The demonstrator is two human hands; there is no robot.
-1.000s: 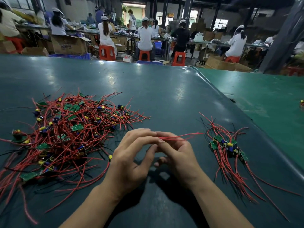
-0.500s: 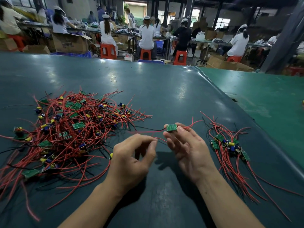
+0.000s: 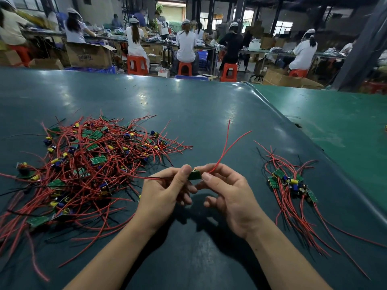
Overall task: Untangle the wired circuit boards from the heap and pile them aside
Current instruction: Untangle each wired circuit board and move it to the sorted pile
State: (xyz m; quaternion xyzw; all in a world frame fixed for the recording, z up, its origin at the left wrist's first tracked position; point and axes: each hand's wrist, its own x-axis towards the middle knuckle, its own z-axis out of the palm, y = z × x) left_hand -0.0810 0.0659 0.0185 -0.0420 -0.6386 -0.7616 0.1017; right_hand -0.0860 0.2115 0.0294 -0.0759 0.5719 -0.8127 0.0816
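Head view shows one small green circuit board held up over the tabletop between both hands, near the middle of the scene. Its red wires rise up and away from it toward the far side, and a thinner dark lead and a red one trail off to the left toward the heap. The board looks light and stiff, with small parts soldered on, so it is best taken by its edges; the wires look thin and springy, likely to snag on their neighbours, and a slow pull along their length seems safer than a jerk, which could strain the solder joints. The left hand pinches the board's left end between thumb and forefinger, its other fingers curled beneath. The right hand pinches the right end, where the red wires leave it, with the remaining fingers loosely bent; both forearms reach in from the near edge. To the left lies the tangled heap of red-wired boards with yellow and blue components. To the right, well apart, sits the sorted pile, its wires running toward the near right. Beyond the tabletop, workers sit on red stools at far benches.
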